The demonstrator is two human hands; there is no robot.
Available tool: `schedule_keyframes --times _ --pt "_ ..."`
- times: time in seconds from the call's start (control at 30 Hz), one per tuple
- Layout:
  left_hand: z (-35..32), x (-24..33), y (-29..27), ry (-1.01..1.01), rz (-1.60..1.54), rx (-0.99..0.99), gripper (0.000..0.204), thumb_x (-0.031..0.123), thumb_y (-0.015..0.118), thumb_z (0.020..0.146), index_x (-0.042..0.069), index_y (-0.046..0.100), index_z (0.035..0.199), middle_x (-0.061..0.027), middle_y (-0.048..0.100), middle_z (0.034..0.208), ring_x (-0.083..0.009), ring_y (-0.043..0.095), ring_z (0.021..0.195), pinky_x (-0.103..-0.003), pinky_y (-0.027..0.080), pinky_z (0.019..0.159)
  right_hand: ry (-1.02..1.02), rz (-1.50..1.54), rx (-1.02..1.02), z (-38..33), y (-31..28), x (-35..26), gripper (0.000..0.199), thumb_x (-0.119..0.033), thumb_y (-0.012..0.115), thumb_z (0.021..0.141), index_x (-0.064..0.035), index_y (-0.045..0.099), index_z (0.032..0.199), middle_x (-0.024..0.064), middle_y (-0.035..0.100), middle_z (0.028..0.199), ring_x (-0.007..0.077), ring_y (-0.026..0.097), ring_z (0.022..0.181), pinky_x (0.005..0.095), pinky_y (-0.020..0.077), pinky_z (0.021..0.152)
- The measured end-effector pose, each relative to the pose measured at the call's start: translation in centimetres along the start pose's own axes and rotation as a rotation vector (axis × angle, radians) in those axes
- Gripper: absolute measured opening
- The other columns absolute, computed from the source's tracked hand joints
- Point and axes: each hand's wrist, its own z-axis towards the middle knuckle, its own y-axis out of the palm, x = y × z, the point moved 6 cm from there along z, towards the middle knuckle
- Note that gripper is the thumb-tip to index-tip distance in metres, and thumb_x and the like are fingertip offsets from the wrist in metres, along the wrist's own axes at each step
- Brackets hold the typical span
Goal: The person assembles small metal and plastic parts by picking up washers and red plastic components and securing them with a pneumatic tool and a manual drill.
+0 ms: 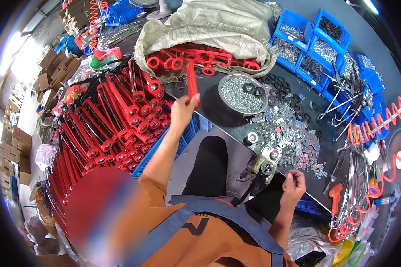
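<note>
Head view, only one: left hand (186, 109) is up in front of the table edge, fingers and thumb pinched around the near end of a red part (192, 82). Grip closed on it, no visible gap. Part is long and narrow, points away from the person, far end at the mouth of a pale woven sack (218, 24). Can't tell if the far end touches the red parts (214, 57) inside the sack

Right hand (293, 186) is low at the near table edge, just right of a small clamp-like fixture (266, 168) with round black and silver pieces on it. Fingers curled, thumb against them. Can't tell if that grip has anything in it

Table (208, 89) is dark. Metal bowl (231, 109) sits on it right of the held part, filled with small silver pieces, two black rings (253, 90) on top. Loose black rings (283, 86) and a spread of small metal parts (294, 138) lie right of the bowl. Blue bins (314, 82) with small hardware at far right, orange coiled hose (378, 120) near them

Left of the person: big stack of red frames (120, 120), blue crate (182, 138) beside it
</note>
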Motion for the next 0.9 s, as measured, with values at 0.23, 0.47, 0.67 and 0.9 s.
schedule_keyframes --times 0.23,0.47,0.67,0.9 --pt "-12.0 4.1 0.4 0.015 -0.403 -0.258 0.025 0.020 0.063 0.087 -0.002 0.069 0.076 -0.0097 0.064 0.063 -0.0109 0.053 0.051 -0.028 0.041 0.049 -0.119 -0.049 -0.439 3.5 9.6 -5.4 0.027 -0.007 0.061 0.087 0.0020 0.052 0.110 0.0082 0.056 0.099 0.0109 0.054 0.087 0.0244 0.0451 0.073" --pt "-18.2 15.5 2.0 1.076 0.062 -0.227 0.027 0.012 0.079 0.061 0.005 0.055 0.071 -0.0102 0.061 0.089 -0.0326 0.061 0.087 -0.037 0.052 0.068 -0.154 0.419 -0.313 5.2 15.4 -10.1 0.022 -0.009 0.049 0.096 0.0020 0.043 0.114 0.0149 0.061 0.096 0.0227 0.065 0.074 0.0324 0.0568 0.067" --pt "-18.8 14.7 3.3 1.052 -0.579 -0.288 0.065 0.011 0.083 0.063 0.003 0.044 0.115 -0.0214 0.048 0.126 -0.0411 0.050 0.116 -0.052 0.039 0.100 -0.344 0.287 -0.323 7.5 7.4 -10.7 0.023 -0.013 0.043 0.099 0.0062 0.050 0.110 0.0120 0.060 0.069 0.0195 0.063 0.060 0.0343 0.0570 0.054" --pt "-20.2 11.4 13.4 0.627 -0.411 -0.761 0.084 0.011 0.080 0.068 0.000 0.032 0.137 -0.0212 0.048 0.128 -0.0362 0.052 0.114 -0.038 0.044 0.095 -0.447 -0.132 -0.346 7.2 7.2 -3.5 0.018 -0.014 0.051 0.096 -0.0003 0.060 0.105 0.0035 0.064 0.067 0.0117 0.064 0.058 0.0248 0.0504 0.053"
